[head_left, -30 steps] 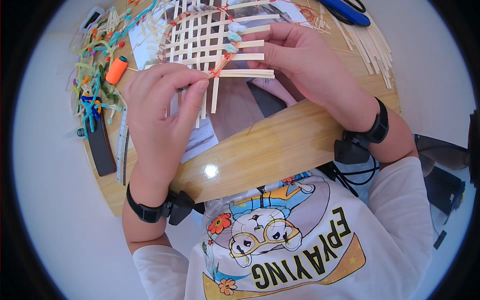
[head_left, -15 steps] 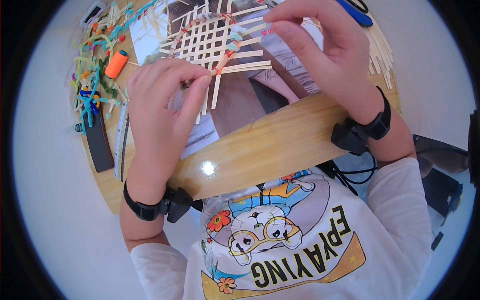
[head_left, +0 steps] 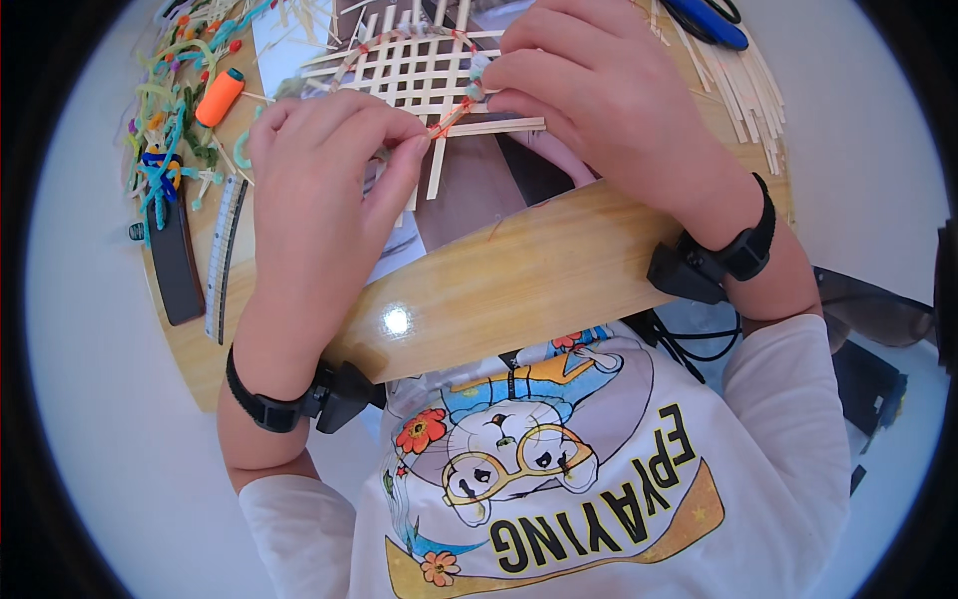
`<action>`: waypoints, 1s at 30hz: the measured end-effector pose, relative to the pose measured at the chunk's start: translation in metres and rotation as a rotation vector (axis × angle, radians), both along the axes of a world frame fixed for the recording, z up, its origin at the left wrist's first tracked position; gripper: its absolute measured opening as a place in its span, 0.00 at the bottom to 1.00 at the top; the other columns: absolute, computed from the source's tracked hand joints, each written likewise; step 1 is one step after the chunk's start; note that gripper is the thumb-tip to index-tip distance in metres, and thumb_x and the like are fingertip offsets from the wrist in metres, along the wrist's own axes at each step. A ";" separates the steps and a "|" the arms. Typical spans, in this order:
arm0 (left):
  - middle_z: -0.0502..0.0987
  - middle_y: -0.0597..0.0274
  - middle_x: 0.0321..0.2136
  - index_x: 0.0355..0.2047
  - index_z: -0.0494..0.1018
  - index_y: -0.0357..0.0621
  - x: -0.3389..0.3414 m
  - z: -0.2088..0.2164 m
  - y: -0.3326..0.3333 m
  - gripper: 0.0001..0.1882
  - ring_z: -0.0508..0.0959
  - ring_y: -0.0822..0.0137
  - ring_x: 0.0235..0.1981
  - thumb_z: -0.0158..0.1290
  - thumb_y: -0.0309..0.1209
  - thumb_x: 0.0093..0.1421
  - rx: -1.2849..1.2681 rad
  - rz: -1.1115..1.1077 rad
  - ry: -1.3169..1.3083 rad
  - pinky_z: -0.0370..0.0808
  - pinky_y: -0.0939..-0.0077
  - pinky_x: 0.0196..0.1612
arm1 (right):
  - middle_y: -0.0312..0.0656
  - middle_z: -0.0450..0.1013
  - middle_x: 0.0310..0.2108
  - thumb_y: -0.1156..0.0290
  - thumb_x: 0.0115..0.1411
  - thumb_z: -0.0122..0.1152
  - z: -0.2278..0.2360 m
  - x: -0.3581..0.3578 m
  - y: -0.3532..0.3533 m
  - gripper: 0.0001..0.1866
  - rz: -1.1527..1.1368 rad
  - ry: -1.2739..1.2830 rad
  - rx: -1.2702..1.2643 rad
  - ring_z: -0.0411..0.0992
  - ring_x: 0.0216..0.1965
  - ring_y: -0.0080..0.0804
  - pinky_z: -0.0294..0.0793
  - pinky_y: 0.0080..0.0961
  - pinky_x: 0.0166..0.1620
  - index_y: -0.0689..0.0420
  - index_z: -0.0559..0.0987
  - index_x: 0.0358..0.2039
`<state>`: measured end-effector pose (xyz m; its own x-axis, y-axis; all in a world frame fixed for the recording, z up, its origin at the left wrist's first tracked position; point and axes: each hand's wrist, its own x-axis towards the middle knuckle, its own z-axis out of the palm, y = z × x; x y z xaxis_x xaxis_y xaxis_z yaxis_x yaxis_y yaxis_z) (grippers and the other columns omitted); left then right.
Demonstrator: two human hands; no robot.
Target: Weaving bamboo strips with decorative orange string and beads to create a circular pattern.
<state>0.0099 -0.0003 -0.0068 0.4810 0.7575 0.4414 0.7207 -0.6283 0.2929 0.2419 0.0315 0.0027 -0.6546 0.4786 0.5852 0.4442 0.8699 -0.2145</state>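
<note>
A lattice woven from thin pale wooden strips [head_left: 424, 72] lies at the far middle of the table, over printed sheets. Around its weave runs a ring of multicoloured yarn [head_left: 469, 95], tied on with red-orange thread [head_left: 440, 131]. My left hand [head_left: 324, 165] pinches the lattice's near edge between thumb and forefinger, by that thread. On the other side, my right hand [head_left: 609, 105] has its fingers curled and closed at the ring's right edge, covering the strip ends there. What exactly those fingertips grip is hidden. One long strip [head_left: 504, 127] sticks out below the right hand.
At the left lie a tangle of coloured yarn pieces [head_left: 175, 115], an orange thread spool [head_left: 220, 97], a clear ruler [head_left: 225, 262] and a dark flat case [head_left: 176, 268]. Loose strips [head_left: 743, 100] and a blue-handled tool [head_left: 711, 25] lie far right. The table's edge [head_left: 519, 255] is nearest me.
My right hand has come leftward from above the strip ends to the ring's right edge, its fingers curling in. The left hand keeps its pinch. The view has shifted slightly.
</note>
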 end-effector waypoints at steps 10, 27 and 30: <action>0.76 0.64 0.30 0.29 0.76 0.44 0.000 0.001 -0.001 0.04 0.74 0.63 0.35 0.59 0.26 0.53 0.018 -0.056 0.050 0.62 0.69 0.49 | 0.40 0.70 0.32 0.72 0.52 0.63 -0.004 -0.002 0.003 0.06 0.064 -0.032 -0.112 0.67 0.38 0.36 0.66 0.30 0.44 0.57 0.77 0.31; 0.76 0.65 0.27 0.29 0.76 0.44 0.002 -0.001 -0.003 0.03 0.73 0.65 0.32 0.59 0.25 0.52 -0.078 -0.041 0.002 0.63 0.71 0.47 | 0.40 0.69 0.30 0.71 0.51 0.56 -0.007 -0.005 0.000 0.06 0.100 -0.132 0.115 0.67 0.35 0.34 0.64 0.30 0.45 0.58 0.74 0.29; 0.76 0.65 0.28 0.29 0.76 0.44 0.003 -0.003 -0.003 0.03 0.73 0.66 0.31 0.59 0.26 0.53 -0.086 -0.041 0.002 0.63 0.71 0.47 | 0.40 0.69 0.29 0.71 0.51 0.56 -0.011 -0.004 0.001 0.06 0.081 -0.165 0.138 0.67 0.35 0.35 0.65 0.31 0.45 0.59 0.74 0.29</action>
<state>0.0125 -0.0029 -0.0097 0.5133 0.7724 0.3741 0.6957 -0.6297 0.3457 0.2380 0.0326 -0.0084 -0.7802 0.3430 0.5232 0.3905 0.9204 -0.0210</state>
